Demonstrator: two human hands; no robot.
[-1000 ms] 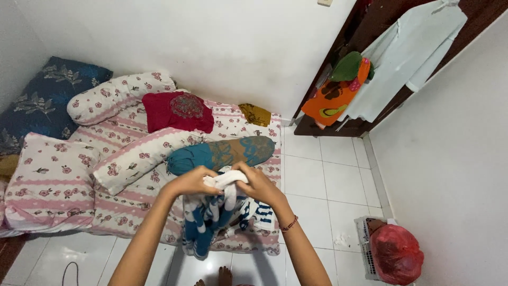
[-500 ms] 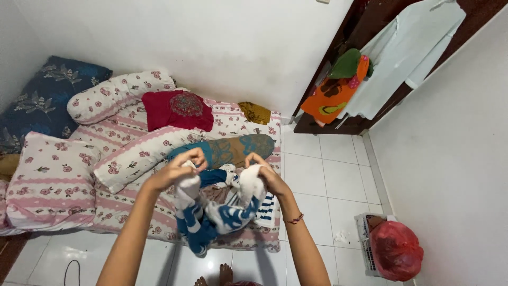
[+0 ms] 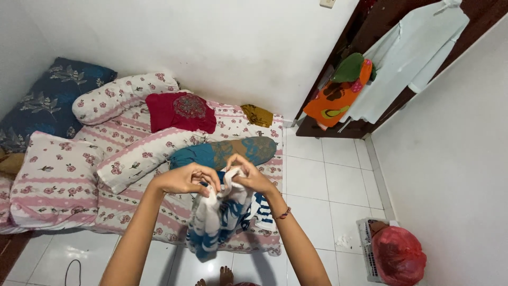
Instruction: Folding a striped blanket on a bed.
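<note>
Pillows [image 3: 132, 159] lie on the mattress [image 3: 233, 124]; right of the mattress (across the floor tiles) sits a bag [image 3: 398, 255], with hung clothes [image 3: 407, 58] behind.

The white-and-blue cloth [image 3: 219, 217] is bunched between the left hand [image 3: 185, 180] and the right hand [image 3: 248, 177], so its shape and kind cannot be told; its upper edge is hidden under the fingers [image 3: 211, 182]. Both forearms are cut off by the bottom edge. The cloth and arms cover the near edge of the mattress [image 3: 238, 127], whose left side runs out of frame. The dark blue pillow [image 3: 42, 106] is cut by the left edge. Toes [image 3: 225, 275] barely show at the bottom edge. The red bag [image 3: 397, 254] hides most of the white basket [image 3: 366, 243]. The pale shirt [image 3: 413, 58] is cropped at the top.
</note>
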